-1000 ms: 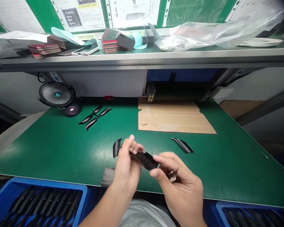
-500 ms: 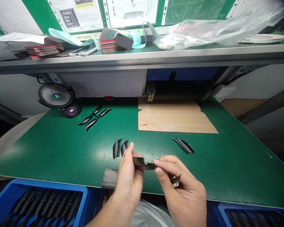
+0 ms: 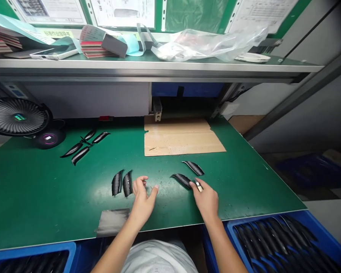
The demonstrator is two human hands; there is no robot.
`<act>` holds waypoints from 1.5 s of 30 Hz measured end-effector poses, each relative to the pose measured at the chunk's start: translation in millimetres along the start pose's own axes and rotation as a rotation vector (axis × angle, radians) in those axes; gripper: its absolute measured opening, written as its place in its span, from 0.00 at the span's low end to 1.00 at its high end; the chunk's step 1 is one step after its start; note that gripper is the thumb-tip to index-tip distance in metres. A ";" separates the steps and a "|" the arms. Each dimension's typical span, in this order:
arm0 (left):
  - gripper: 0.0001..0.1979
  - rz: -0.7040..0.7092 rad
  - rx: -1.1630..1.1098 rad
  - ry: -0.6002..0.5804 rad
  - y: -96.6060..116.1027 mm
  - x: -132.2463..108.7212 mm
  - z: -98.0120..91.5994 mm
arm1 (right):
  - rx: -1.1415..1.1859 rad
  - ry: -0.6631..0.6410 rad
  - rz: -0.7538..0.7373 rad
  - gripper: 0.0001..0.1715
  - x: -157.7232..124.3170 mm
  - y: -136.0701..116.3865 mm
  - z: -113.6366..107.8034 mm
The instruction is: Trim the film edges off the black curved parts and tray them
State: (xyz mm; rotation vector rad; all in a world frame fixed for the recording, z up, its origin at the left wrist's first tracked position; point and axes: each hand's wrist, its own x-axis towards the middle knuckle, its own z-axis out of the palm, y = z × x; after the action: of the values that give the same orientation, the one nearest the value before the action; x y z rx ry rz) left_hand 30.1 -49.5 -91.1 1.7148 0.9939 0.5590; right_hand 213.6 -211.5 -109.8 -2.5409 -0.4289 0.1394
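Observation:
My right hand [image 3: 207, 199] pinches the near end of a curved black plastic piece [image 3: 181, 180] at the tabletop. A small tool [image 3: 199, 185] with a shiny part and a pale part is also tucked in that hand; its kind is unclear. Just beyond lies another curved black piece [image 3: 194, 167]. My left hand [image 3: 143, 197] is open over the table, fingers loosely curled and thumb apart, holding nothing. To its left lie two more black pieces, one nearer [image 3: 127, 183] and one farther [image 3: 117, 182].
A four-armed cluster of black pieces [image 3: 86, 144] lies at the left, near a fan [image 3: 18, 117]. Cardboard [image 3: 182, 138] covers the back middle. Blue bins at the left [image 3: 71, 248] and right [image 3: 304, 214] hold black pieces. A shelf [image 3: 147, 72] crosses above the table.
My right hand has carried the black piece from between both hands to the tabletop at the right. My left hand has let go of it. The view has turned right.

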 end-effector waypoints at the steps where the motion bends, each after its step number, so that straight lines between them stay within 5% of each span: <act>1: 0.15 0.018 0.040 -0.025 6.0 -4.0 -1.4 | -0.001 0.021 0.004 0.25 5.6 3.3 -1.7; 6: 0.13 0.105 0.098 -0.161 41.9 -16.6 -3.4 | 0.011 0.065 0.060 0.24 44.5 -0.2 -19.0; 9: 0.23 0.008 -0.129 -0.151 57.0 -11.6 2.7 | 0.097 0.018 0.032 0.17 45.7 -26.3 -32.9; 11: 0.30 -0.144 -0.438 -0.144 71.6 -3.2 3.3 | 0.203 -0.032 -0.061 0.19 24.1 -57.0 -42.5; 13: 0.26 -0.243 -0.811 -0.145 92.8 5.6 -3.6 | 0.342 -0.140 -0.203 0.20 -11.0 -90.7 -51.7; 15: 0.12 -0.245 -1.163 -0.102 117.3 11.2 -17.8 | 0.522 -0.274 -0.366 0.19 -47.9 -118.1 -60.0; 20: 0.21 -0.124 -1.672 0.175 155.4 9.5 -57.7 | 0.776 -0.378 -0.496 0.23 -93.9 -141.7 -74.1; 24: 0.22 -0.047 -1.736 0.295 157.2 3.0 -68.7 | 0.801 -0.500 -0.437 0.22 -95.5 -146.3 -77.9; 32: 0.23 0.114 -1.637 0.290 155.7 -10.2 -70.2 | 0.842 -0.797 -0.338 0.25 -95.0 -166.6 -83.6; 45: 0.26 0.214 -1.462 0.282 150.8 -24.8 -66.2 | 0.562 -0.543 -0.572 0.18 -103.3 -163.3 -84.1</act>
State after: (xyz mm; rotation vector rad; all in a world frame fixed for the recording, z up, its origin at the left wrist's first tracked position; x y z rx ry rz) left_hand 19.2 -53.3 75.1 0.4108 0.3121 1.2688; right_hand 87.2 -158.4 50.1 -1.7261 -1.1245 0.6357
